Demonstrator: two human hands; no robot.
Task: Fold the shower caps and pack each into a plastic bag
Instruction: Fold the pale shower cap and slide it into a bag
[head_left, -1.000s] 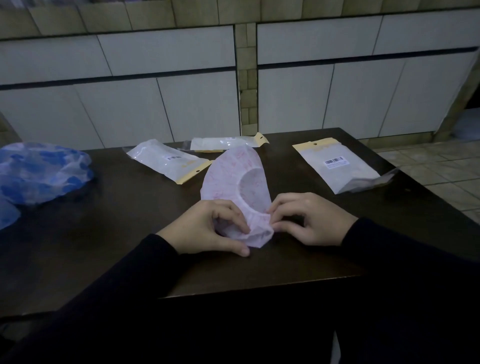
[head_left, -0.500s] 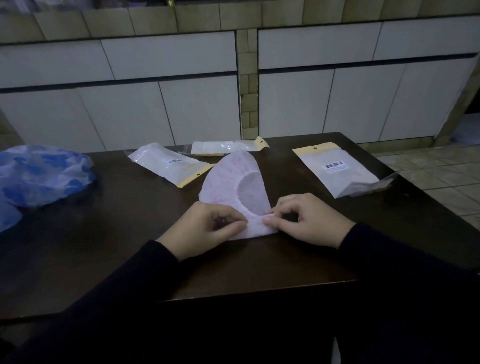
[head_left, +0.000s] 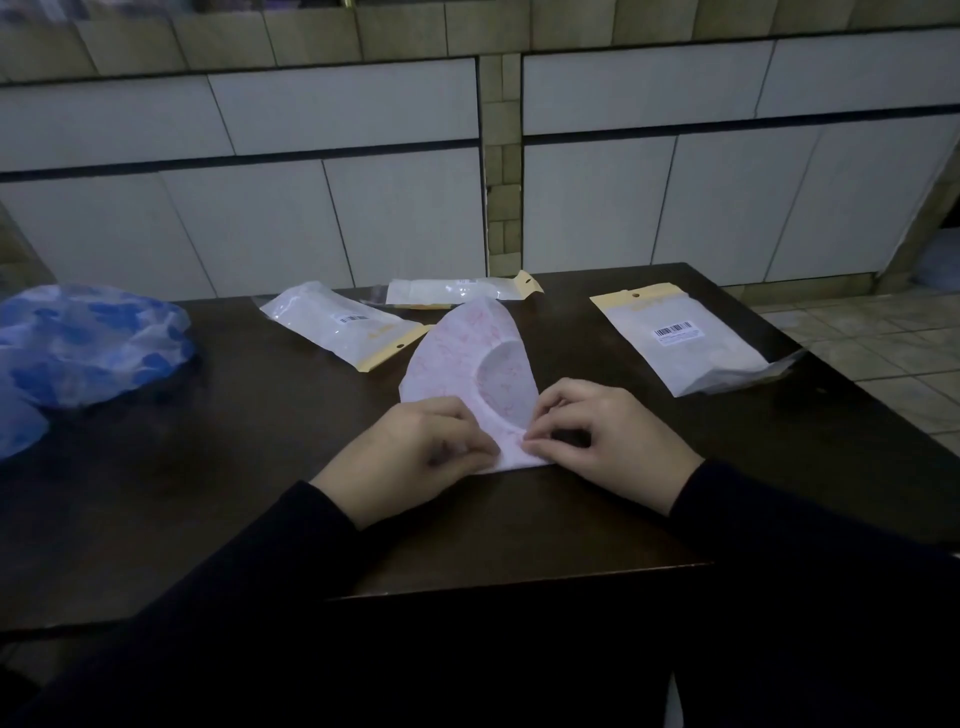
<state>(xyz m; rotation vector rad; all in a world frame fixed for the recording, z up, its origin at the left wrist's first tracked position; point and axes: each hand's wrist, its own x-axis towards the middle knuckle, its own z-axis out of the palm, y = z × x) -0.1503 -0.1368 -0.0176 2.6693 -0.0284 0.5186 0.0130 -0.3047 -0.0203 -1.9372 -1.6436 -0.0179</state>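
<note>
1. The dark table carries everything.
2. A blue shower cap lies at the table's nine o'clock edge.
3. The pink shower cap lies flat at the centre, folded to a wedge pointing to twelve.
4. Three plastic bags: one at two o'clock, one at eleven, one at twelve.
5. The left hand and right hand sit close together, each pinching the pink cap's near corner.

Pink-patterned shower cap folded flat, three plastic bags beyond.
</note>
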